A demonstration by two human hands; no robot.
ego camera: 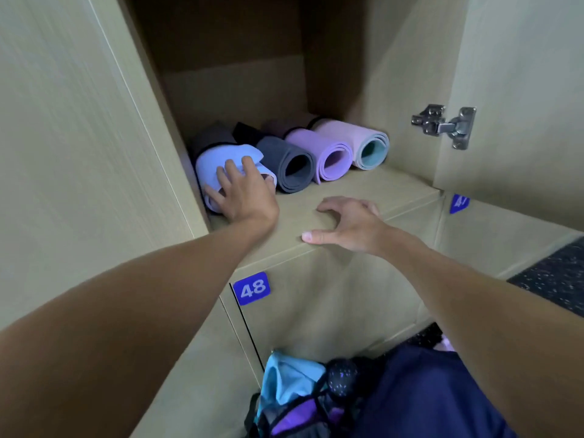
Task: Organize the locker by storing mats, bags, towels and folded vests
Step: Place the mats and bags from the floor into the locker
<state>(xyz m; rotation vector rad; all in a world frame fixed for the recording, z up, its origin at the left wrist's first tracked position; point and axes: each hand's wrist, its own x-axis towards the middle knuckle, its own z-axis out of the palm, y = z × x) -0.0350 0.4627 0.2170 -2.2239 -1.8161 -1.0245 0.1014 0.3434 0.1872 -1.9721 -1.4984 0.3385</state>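
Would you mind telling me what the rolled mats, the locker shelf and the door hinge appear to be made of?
Rolled mats: likely soft foam or rubber, matte; thick layers spiral at the ends. Locker shelf: probably laminated board, smooth, with pale wood-grain lines. Door hinge: metal, silvery and shiny with bright glints.

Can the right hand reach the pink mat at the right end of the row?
Probably yes: the right hand rests on the shelf front, and only bare shelf lies between it and the pink mat.

Rolled mats (pixel 286 159) block shelf (pixel 363 192) rear; front & above free; door (pixel 521 90) rt.
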